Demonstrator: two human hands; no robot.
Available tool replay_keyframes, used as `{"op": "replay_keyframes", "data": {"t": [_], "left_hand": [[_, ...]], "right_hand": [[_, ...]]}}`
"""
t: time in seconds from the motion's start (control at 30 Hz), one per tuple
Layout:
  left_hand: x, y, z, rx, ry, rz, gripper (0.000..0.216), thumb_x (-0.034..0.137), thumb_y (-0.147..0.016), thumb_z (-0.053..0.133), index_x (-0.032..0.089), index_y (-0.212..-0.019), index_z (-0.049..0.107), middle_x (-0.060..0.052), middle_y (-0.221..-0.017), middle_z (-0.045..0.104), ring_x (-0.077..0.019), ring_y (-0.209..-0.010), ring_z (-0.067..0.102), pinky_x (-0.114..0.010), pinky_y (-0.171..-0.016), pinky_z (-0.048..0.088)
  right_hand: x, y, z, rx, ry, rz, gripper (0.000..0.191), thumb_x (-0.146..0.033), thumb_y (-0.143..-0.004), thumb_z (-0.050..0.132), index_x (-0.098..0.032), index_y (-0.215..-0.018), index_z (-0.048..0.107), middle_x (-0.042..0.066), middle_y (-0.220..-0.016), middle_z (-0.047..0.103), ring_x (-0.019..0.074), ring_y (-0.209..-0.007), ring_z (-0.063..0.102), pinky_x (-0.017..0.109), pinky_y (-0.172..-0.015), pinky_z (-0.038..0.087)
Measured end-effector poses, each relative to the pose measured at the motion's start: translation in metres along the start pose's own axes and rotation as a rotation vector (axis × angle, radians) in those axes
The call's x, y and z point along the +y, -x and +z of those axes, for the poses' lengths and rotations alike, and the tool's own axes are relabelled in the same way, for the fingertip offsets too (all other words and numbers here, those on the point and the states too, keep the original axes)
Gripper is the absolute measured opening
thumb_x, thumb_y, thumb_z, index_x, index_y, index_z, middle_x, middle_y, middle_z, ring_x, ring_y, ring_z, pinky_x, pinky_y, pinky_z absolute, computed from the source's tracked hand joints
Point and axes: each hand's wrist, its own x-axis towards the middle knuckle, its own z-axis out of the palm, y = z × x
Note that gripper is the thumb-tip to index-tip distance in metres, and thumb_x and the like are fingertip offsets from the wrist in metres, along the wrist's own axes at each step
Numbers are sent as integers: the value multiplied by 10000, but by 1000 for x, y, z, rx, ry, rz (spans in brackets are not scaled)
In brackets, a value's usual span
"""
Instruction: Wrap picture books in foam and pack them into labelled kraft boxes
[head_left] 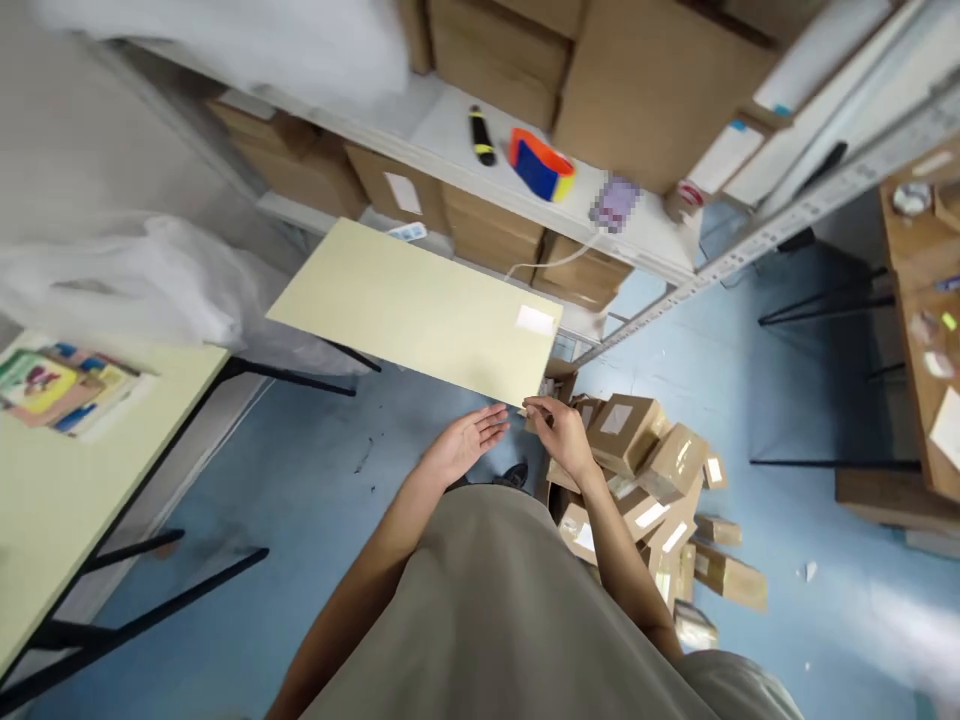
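Observation:
My left hand (466, 442) is open, fingers stretched out flat, just in front of the near edge of a pale yellow table (405, 300). My right hand (559, 428) is beside it at the table's near right corner, fingers curled and pinched together at the edge; what they hold, if anything, is hidden. A white label (535, 319) lies on the table near that corner. Below my right hand is a heap of several small taped cardboard boxes (645, 470) on the blue floor.
A white shelf (465, 130) behind the table carries large cardboard boxes, a black and yellow tool (481, 136) and a red, blue and yellow tape dispenser (541, 165). A second yellow table (67, 470) with colourful books (60, 388) stands left. A wooden desk (926, 300) is at right.

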Motion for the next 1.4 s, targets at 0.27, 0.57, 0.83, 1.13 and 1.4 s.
{"op": "replay_keyframes", "data": {"t": [0.27,0.57,0.83,1.13,1.4], "left_hand": [[107,79,-134,131,260,256,109,211,-986,699,172,-994,800,-140,-1180,822,-256,-1096,788,-401,-1089,597],[160,157,-270,368,592,468,118,174,-950,693,172,-1021,787,-103,-1107,820,-199,-1011,785,-321,-986,610],[220,181,-364,584,701,632,195,146,-871,748,195,-1059,738,-60,-1012,796,-165,-923,769,-292,-914,615],[313,209,-489,942,682,633,216,244,-894,727,176,-1098,750,-116,-1122,803,-207,-1019,767,-323,-980,611],[349,199,-596,1196,350,547,366,341,-859,744,172,-1183,765,-184,-1423,763,-309,-1295,729,-438,-1136,563]], "right_hand": [[-117,-70,130,-155,-36,-157,301,-463,-1101,603,-284,-1175,833,82,-1226,877,301,-1173,831,467,-1107,640],[-218,-134,289,-483,-29,-326,293,-464,-1102,613,-291,-1178,836,65,-1233,877,284,-1172,832,449,-1113,641],[-285,-211,412,-709,-45,-408,297,-461,-1104,603,-281,-1159,832,70,-1221,877,280,-1138,834,442,-1080,646],[-352,-299,590,-1034,-33,-319,215,-332,-1095,634,-245,-1183,809,92,-1240,873,246,-1178,839,393,-1088,649],[-383,-315,733,-1163,398,-343,273,-293,-1075,660,-215,-1330,718,143,-1428,793,312,-1259,785,448,-1126,597]]}}
